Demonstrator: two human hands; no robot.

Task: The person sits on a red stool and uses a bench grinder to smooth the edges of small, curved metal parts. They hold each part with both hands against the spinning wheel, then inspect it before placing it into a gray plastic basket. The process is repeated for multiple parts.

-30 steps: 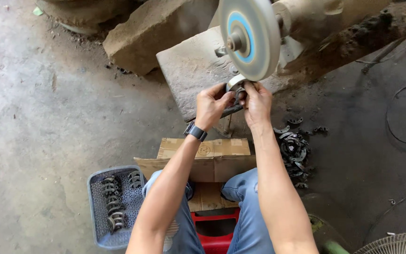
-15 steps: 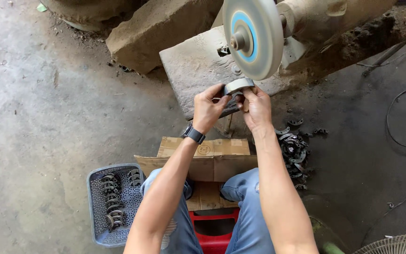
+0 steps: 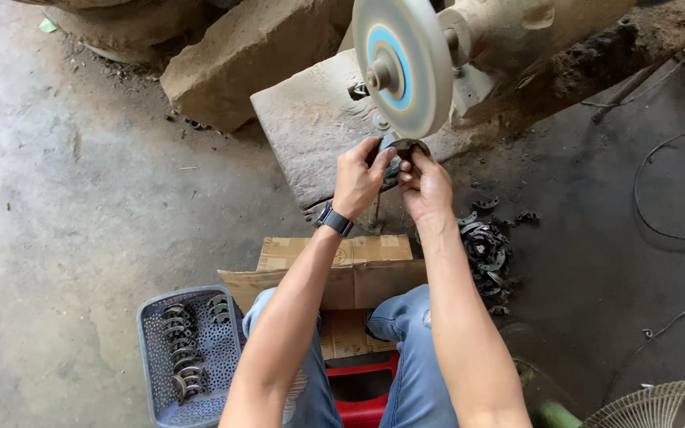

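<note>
Both my hands hold one small curved metal part [image 3: 407,147] up against the lower rim of a white buffing wheel [image 3: 403,65] with a blue centre ring. My left hand [image 3: 360,176], with a dark watch on its wrist, grips the part's left side. On the part's right side my right hand [image 3: 426,184] pinches it with the fingertips. The wheel is mounted on a dusty motor [image 3: 509,36] that sits on a concrete block [image 3: 311,127].
A grey plastic basket [image 3: 156,357] at lower left holds several metal parts. A pile of dark metal parts [image 3: 485,246] lies on the floor to the right. Cardboard [image 3: 358,269] covers my knees above a red stool [image 3: 362,412]. A cable [image 3: 675,238] and fan grille [image 3: 667,408] lie right.
The view has shifted slightly; my hands keep the metal part at the wheel's lower edge, raised a little closer to the rim.
</note>
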